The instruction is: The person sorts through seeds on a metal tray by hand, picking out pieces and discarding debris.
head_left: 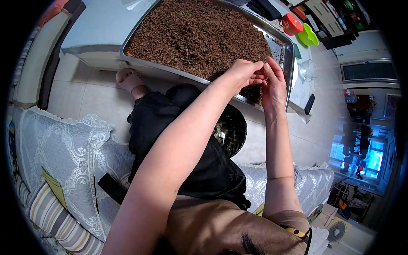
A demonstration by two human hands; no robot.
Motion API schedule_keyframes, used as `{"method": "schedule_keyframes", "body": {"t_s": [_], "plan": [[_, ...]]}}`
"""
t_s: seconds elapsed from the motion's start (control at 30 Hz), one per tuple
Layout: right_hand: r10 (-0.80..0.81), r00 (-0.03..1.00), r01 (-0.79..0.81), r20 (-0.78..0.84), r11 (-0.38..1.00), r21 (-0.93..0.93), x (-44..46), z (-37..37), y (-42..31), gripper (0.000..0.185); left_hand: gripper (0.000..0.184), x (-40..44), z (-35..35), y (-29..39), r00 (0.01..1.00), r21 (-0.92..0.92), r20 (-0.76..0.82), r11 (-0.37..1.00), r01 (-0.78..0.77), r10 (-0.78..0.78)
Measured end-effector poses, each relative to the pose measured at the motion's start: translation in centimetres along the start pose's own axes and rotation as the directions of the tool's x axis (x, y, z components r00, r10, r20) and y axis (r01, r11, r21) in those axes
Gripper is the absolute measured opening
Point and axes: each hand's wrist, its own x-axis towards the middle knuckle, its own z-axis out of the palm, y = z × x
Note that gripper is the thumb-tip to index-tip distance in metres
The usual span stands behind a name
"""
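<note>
A large metal tray (292, 55) holds a broad heap of small reddish-brown dried bits (195, 36), which look like Sichuan peppercorns. Over its near right corner, my left hand (245, 73) and my right hand (274, 80) meet at the fingertips. Both have their fingers bent and pinched together. Whatever they hold is too small or too hidden to make out. Below the hands, a few dark bits lie along the tray's near edge.
A dark round bin (239, 127) stands on the floor between my legs and the tray. Beyond the tray are a red container (292, 24), a green bowl (308, 35), a clear glass vessel (307, 69) and a black phone (310, 104). A lace-covered sofa (63, 148) is under me.
</note>
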Motion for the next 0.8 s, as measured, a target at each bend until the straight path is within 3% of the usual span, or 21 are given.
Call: {"method": "schedule_keyframes", "body": {"t_s": [0.23, 0.43, 0.5, 0.6, 0.7, 0.8], "plan": [[-0.011, 0.999, 0.014, -0.048, 0.998, 0.065, 0.4, -0.1, 0.3, 0.032, 0.019, -0.3, -0.1, 0.3, 0.998, 0.043, -0.007, 0.997, 0.068, -0.068], [0.114, 0.989, -0.136, 0.094, 0.952, 0.276, 1.6, -1.0, 0.5, 0.032, 0.018, -0.3, 0.3, 0.7, 1.000, 0.174, -0.008, 0.985, 0.020, -0.019], [0.184, 0.981, -0.193, 0.059, 0.916, 0.352, 1.7, -0.9, -0.4, 0.032, 0.016, -0.5, 0.3, 1.0, 1.000, 0.179, -0.002, 0.984, 0.020, -0.020], [0.199, 0.974, -0.226, 0.111, 0.901, 0.369, 2.0, -1.6, -1.2, 0.032, 0.014, -0.7, 0.2, 1.3, 1.000, 0.072, 0.023, 0.997, 0.018, -0.020], [0.129, 0.977, -0.173, 0.169, 0.946, 0.273, 1.5, -1.8, -1.7, 0.030, 0.014, -0.5, 0.0, 1.4, 0.998, -0.054, -0.061, 0.998, -0.010, 0.007], [0.088, 0.977, -0.128, 0.193, 0.970, 0.208, 1.2, -2.0, -2.0, 0.028, 0.027, 0.1, -0.4, 1.5, 0.997, -0.233, -0.059, 0.971, -0.059, 0.046]]}}
